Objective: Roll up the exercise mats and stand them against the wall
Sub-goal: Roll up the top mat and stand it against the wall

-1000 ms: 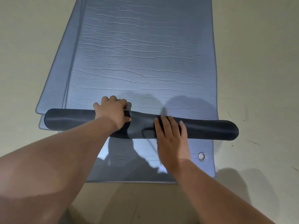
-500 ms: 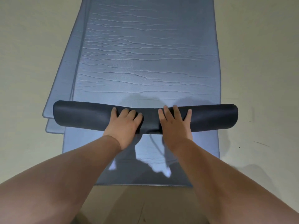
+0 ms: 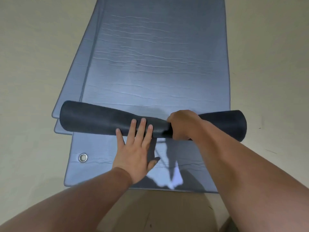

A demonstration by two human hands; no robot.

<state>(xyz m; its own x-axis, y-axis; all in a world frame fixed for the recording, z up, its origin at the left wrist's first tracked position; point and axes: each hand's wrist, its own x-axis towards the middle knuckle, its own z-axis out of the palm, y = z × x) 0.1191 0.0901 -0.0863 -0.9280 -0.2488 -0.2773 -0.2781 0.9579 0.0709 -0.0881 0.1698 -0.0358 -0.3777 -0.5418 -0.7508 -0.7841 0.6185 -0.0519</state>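
- One dark roll point(image 3: 100, 119), part-rolled, atop stacked flat mats point(image 3: 100, 168).
- Left hand point(image 3: 135, 148): flat, fingers straight on roll.
- Right hand point(image 3: 182, 125): curled, gripping roll.
- One grommet point(image 3: 83, 157).

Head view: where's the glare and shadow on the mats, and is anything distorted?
Head view: a bright glare patch on the uncovered mat near its front edge; hand shadows above it, between the left hand and right hand; the dark roll shows little surface detail; wide-angle stretch swells the forearms at the bottom.
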